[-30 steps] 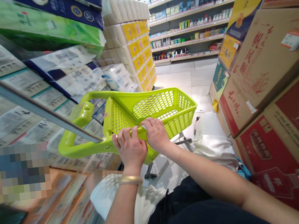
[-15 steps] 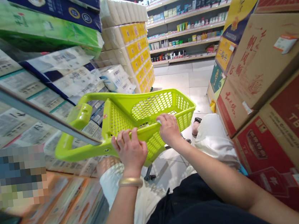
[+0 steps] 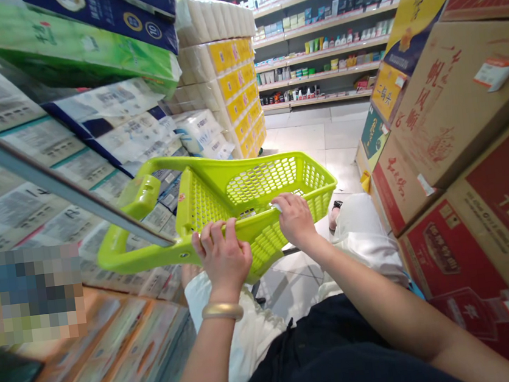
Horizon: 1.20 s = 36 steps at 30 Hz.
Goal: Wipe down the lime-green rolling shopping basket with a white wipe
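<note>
A lime-green plastic shopping cart (image 3: 262, 181) with a perforated basket stands in the aisle in front of me, its handle (image 3: 144, 194) reaching to the left. My left hand (image 3: 223, 257), a gold bangle on its wrist, curls its fingers over the near rim of the basket. Further right along that same rim, my right hand (image 3: 295, 218) is closed on the edge. Nothing shows inside the basket.
Packs of tissue and toilet paper (image 3: 83, 57) fill the shelves on my left, with a yellow stack (image 3: 233, 83) further on. Cardboard cartons (image 3: 451, 107) are piled on the right. A tiled floor (image 3: 303, 136) leads to product shelves (image 3: 322, 24) at the back.
My right hand has slid to the right along the basket rim, away from my left hand. The cart has barely shifted.
</note>
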### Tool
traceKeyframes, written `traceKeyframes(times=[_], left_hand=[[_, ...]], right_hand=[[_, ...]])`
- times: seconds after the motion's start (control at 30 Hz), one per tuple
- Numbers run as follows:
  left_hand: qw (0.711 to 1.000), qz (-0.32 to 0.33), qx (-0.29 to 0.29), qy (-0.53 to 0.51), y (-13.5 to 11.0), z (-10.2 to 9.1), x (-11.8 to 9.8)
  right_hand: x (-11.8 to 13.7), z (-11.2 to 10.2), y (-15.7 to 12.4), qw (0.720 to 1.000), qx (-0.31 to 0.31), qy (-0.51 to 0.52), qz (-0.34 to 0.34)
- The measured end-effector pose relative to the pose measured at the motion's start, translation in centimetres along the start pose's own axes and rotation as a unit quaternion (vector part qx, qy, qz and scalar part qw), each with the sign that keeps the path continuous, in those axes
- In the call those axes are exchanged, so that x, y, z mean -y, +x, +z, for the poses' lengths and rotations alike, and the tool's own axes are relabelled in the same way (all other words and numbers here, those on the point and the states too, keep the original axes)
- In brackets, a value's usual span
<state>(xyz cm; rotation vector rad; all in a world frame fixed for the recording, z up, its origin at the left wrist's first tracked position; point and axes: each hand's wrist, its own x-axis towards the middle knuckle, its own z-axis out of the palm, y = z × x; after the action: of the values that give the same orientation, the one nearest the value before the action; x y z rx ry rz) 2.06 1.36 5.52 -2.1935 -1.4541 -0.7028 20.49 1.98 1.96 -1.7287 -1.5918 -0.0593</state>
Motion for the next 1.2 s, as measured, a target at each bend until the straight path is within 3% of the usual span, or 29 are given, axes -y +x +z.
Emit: traceKeyframes(times=[0.13,0.33,0.43,0.63,0.77,0.97,1.07,1.2], left_hand=[[1.000,-0.001,-0.008,0.013,0.2,0.1,-0.4],[1.000,0.008,-0.007,0.010,0.1,0.2,0.0],[1.000,0.012,-0.004,0.011,0.0,0.2,0.3],[1.000,0.000,0.000,-0.002,0.0,0.1,-0.2],[1.000,-0.010,-0.002,-0.011,0.0,0.1,-0.4],[1.000,-0.014,0.003,-0.015,-0.1,0.1,0.1],[1.000,-0.011,0.012,-0.021,-0.1,0.0,0.1],[1.000,-0.010,0.015,-0.025,0.1,0.0,-0.3]], right_hand=[[1.4,0.3,0.2,1.000,0.003,0.006,0.018],[5.9,1.0,-0.3,0.995,0.047,0.055,-0.074],[4.6,0.6,-0.2,0.994,0.054,0.050,-0.077],[-0.2,-0.5,0.1,1.000,0.020,0.000,0.007],[1.4,0.0,-0.3,1.000,0.006,0.007,0.016],[5.2,1.3,-0.8,0.997,0.033,0.045,-0.059],[4.1,1.0,-0.7,0.996,0.035,0.038,-0.072],[0.8,0.2,-0.2,0.999,0.013,0.006,-0.036]])
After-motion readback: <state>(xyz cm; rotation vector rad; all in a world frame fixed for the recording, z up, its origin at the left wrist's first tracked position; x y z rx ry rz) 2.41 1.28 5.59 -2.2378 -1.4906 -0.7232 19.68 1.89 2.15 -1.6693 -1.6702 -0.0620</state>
